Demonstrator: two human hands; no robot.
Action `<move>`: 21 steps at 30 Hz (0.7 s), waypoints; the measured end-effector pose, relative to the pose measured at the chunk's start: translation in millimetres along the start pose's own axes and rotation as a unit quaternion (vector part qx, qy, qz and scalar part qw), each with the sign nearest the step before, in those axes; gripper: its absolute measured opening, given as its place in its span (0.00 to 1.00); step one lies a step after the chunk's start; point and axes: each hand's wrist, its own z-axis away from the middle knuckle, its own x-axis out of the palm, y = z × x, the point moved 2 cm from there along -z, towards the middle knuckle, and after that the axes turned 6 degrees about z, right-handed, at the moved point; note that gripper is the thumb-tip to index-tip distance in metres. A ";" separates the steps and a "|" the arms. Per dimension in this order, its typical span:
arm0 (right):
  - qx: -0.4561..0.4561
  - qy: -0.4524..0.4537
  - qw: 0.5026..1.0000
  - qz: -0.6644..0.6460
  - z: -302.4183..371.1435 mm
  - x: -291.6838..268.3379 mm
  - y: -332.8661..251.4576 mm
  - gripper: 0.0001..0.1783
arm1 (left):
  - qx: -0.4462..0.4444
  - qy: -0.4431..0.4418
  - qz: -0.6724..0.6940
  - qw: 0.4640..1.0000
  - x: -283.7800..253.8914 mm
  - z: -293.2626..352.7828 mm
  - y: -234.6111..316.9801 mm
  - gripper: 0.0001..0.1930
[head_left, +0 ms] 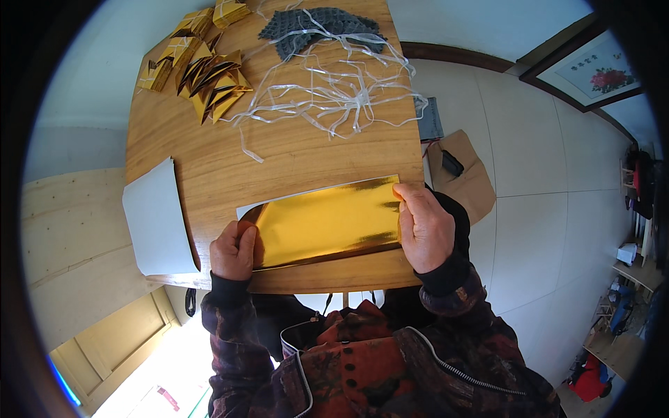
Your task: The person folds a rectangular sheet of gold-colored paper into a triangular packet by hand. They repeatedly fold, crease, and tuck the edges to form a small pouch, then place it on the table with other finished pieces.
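Foil: gold sheet [324,223] flat at the bench [293,157] near edge, long axis left to right.
Left hand [233,251]: pinching the left end.
Right hand [424,226]: gripping the right end; both equally near.

Both forearms in dark patterned sleeves reach forward; the left hand [233,249] curls in a pinching grip, the right hand [425,226] pinches with thumb on top.

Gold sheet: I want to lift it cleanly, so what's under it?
The gold sheet lies on the wooden table; a white edge, its backing or another sheet, shows along the top. Anything beneath is covered.
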 end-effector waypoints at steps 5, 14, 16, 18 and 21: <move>-0.005 0.006 1.000 0.000 0.0 0.2 0.3 0.13 | 0.012 0.005 -0.001 1.000 0.3 -0.5 0.6 0.09; -0.006 0.008 1.000 0.002 -0.3 1.0 0.3 0.14 | -0.034 0.004 0.015 0.999 -1.7 -0.2 -1.2 0.06; -0.003 0.011 1.000 -0.002 -0.5 1.0 0.1 0.14 | -0.002 0.004 0.003 1.000 -0.1 -0.8 -1.9 0.08; -0.004 0.011 1.000 0.001 -0.2 0.6 -0.2 0.14 | 0.007 0.004 0.000 1.000 0.4 -0.8 -2.9 0.09; -0.006 0.013 1.000 0.002 -0.4 0.5 -0.1 0.14 | -0.005 0.005 -0.002 1.000 -0.6 -0.4 -3.5 0.08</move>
